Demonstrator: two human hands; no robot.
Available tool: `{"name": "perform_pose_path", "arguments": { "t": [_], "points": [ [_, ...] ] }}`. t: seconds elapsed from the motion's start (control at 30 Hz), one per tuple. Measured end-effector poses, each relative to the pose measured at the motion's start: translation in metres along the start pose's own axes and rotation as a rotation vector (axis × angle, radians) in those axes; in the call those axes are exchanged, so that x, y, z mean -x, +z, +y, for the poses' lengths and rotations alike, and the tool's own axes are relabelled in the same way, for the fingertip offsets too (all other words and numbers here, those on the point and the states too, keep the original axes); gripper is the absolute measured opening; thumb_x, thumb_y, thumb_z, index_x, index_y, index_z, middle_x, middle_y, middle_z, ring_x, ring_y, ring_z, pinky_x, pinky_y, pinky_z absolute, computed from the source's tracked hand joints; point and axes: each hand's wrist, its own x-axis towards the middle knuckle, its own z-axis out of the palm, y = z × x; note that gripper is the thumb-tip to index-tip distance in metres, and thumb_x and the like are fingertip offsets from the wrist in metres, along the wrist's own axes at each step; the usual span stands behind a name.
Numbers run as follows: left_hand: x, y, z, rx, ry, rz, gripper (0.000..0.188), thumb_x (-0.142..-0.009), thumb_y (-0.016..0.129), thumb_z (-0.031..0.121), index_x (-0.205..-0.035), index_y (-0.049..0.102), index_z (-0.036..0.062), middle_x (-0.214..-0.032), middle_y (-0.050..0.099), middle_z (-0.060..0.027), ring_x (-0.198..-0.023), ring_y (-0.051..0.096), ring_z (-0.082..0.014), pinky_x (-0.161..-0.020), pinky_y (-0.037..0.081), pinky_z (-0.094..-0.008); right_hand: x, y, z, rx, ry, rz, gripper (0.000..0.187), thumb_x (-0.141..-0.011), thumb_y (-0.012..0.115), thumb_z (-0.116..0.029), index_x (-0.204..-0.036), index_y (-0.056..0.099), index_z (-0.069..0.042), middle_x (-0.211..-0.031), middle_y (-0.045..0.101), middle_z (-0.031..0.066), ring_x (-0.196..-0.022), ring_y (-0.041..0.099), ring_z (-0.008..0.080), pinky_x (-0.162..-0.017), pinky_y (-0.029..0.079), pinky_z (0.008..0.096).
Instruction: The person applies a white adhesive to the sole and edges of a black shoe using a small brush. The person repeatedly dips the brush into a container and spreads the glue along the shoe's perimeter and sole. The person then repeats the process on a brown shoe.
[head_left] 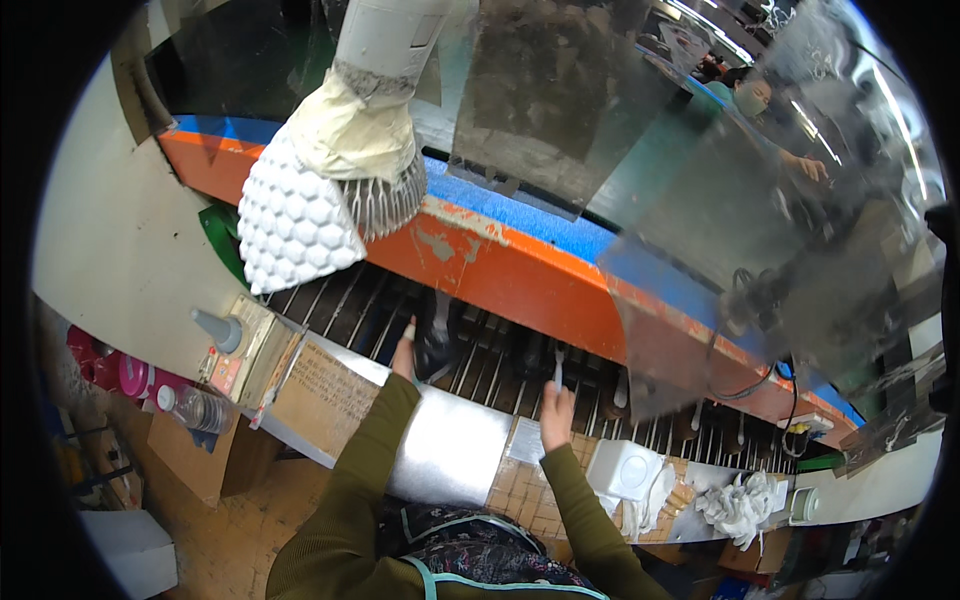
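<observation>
My left hand (404, 356) is at the side of a glossy dark shoe (436, 345) over the slatted conveyor, its thumb pointing up along it. The other fingers are hidden, but the hand seems closed on the shoe. In my right hand (557, 412), a slim pale-handled tool like a brush (559, 368) points away from me; its tip is too small to make out. Dark shapes rest on the conveyor rods (485, 385) beyond the tool, with several pale upright pieces further right.
An orange machine beam (500, 285) crosses above the conveyor. A duct with a white honeycomb net (300, 215) hangs over the left end. Along the near ledge are cardboard (318, 393), a white container (624, 470) and white gloves (740, 508). Clear sheets (690, 330) hang right; a co-worker (750, 95) sits behind.
</observation>
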Motion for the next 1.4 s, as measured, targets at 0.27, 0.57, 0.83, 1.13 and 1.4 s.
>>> {"name": "perform_pose_path", "arguments": {
  "t": [0.27, 0.57, 0.83, 1.13, 1.4],
  "points": [
    [-0.089, -0.063, 0.016, 0.193, 0.152, 0.278, 0.038, -0.095, 0.046, 0.028, -0.133, 0.043, 0.0309, -0.125, 0.057, -0.0064, -0.11, 0.058, -0.031, -0.08, 0.04, -0.05, -0.076, 0.068, -0.001, 0.282, 0.003, -0.175, 0.082, -0.078, 0.07, -0.053, -0.134, 0.041, -0.001, -0.136, 0.039, 0.0288, -0.122, 0.045, 0.0459, -0.1, 0.042, 0.0455],
    [0.088, -0.013, -0.025, 0.277, -0.117, 0.164, 0.046, -0.098, 0.051, 0.032, -0.14, 0.038, 0.0215, -0.142, 0.042, -0.0232, -0.125, 0.051, -0.0361, -0.093, 0.047, -0.0407, -0.093, 0.008, -0.02, 0.175, -0.048, -0.199, 0.068, -0.069, 0.078, -0.037, -0.121, 0.055, 0.001, -0.117, 0.06, 0.0211, -0.107, 0.06, 0.0331, -0.09, 0.047, 0.0422],
    [0.171, 0.087, -0.074, -0.142, -0.516, -0.592, 0.094, -0.077, 0.073, 0.053, -0.147, 0.028, 0.0097, -0.149, 0.034, -0.0187, -0.137, 0.035, -0.0335, -0.112, 0.03, -0.0526, 0.047, -0.158, -0.076, -0.61, 0.014, -0.359, 0.049, -0.062, 0.073, -0.006, -0.095, 0.038, -0.012, -0.142, 0.042, 0.0194, -0.121, 0.047, 0.021, -0.092, 0.041, 0.028],
    [0.28, 0.101, -0.11, -0.338, -0.517, -0.559, 0.102, -0.074, 0.063, 0.067, -0.151, 0.021, 0.0158, -0.155, 0.025, -0.0124, -0.142, 0.024, -0.0319, -0.116, 0.017, -0.0517, 0.185, -0.22, 0.018, -0.433, 0.024, 0.028, 0.035, -0.102, 0.049, -0.025, -0.088, 0.062, 0.005, -0.092, 0.064, 0.0111, -0.081, 0.062, 0.0171, -0.071, 0.047, 0.0294],
    [0.288, 0.154, -0.092, -0.191, -0.222, -0.776, 0.096, -0.077, 0.052, 0.073, -0.151, 0.02, 0.0217, -0.156, 0.023, -0.0106, -0.144, 0.021, -0.0307, -0.117, 0.01, -0.0532, 0.236, -0.232, 0.083, 0.414, 0.313, 0.205, 0.016, -0.083, 0.07, -0.026, -0.095, 0.075, -0.016, -0.078, 0.063, 0.0036, -0.076, 0.061, 0.0236, -0.077, 0.035, 0.0387]
  ]
}}
